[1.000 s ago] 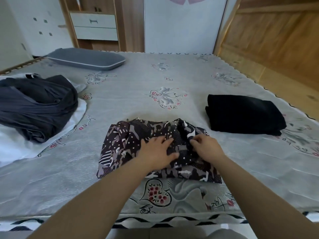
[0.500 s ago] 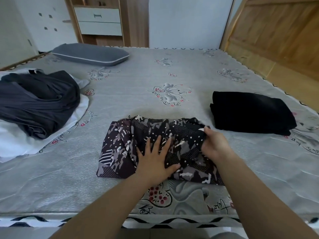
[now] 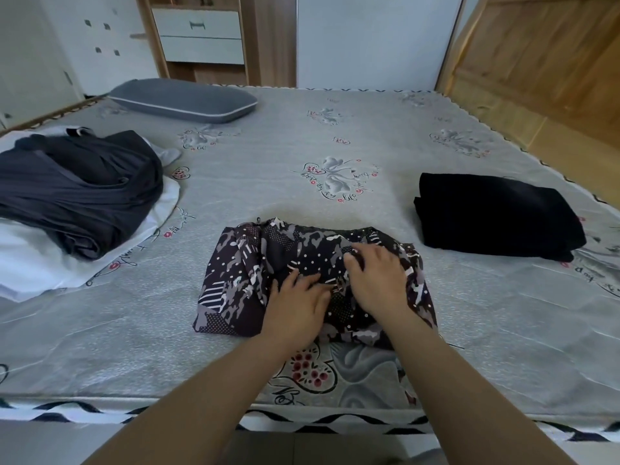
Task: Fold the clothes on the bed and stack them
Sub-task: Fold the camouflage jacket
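Observation:
A dark patterned garment point(image 3: 241, 276) with white dots and grey camouflage shapes lies folded into a rough rectangle near the front edge of the bed point(image 3: 335, 135). My left hand point(image 3: 295, 307) lies flat on its front middle, fingers spread. My right hand point(image 3: 375, 280) rests palm down on its right half, fingers bent over the cloth. A folded black garment point(image 3: 496, 216) sits to the right. At the left, a loose dark grey garment point(image 3: 77, 189) lies heaped on a white garment point(image 3: 30, 263).
A grey pillow point(image 3: 183, 100) lies at the far left of the bed. Wooden drawers point(image 3: 201, 35) and a white wall stand behind it. A wooden panel point(image 3: 543, 55) runs along the bed's right side.
My right hand moved from the garment's right edge inward onto its top, bringing the cloth over. My left hand stayed pressed on the middle.

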